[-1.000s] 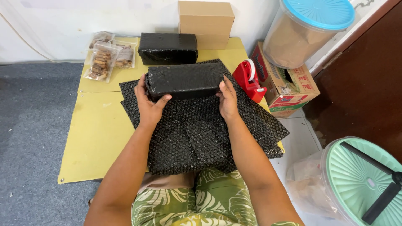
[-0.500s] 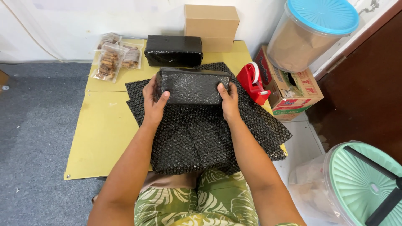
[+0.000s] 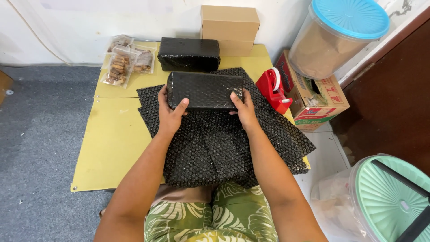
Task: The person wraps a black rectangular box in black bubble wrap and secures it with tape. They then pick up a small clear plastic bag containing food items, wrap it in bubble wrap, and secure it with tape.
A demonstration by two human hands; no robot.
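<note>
A box wrapped in black bubble wrap (image 3: pixel 204 91) lies on a stack of black bubble wrap sheets (image 3: pixel 215 143). My left hand (image 3: pixel 169 113) grips its left end, thumb up on the front face. At the right end, my right hand (image 3: pixel 244 110) holds the box the same way. A second wrapped black box (image 3: pixel 189 54) rests just behind it on the yellow board (image 3: pixel 112 139).
A red tape dispenser (image 3: pixel 274 89) stands right of the box. A plain cardboard box (image 3: pixel 230 24) sits against the wall, clear snack bags (image 3: pixel 121 65) at back left. A printed carton (image 3: pixel 313 96), a blue-lidded tub (image 3: pixel 338 38) and a green-lidded container (image 3: pixel 392 197) crowd the right.
The wrapped box has been tipped forward so its broad face shows, with both hands still on its ends. The view has shifted slightly.
</note>
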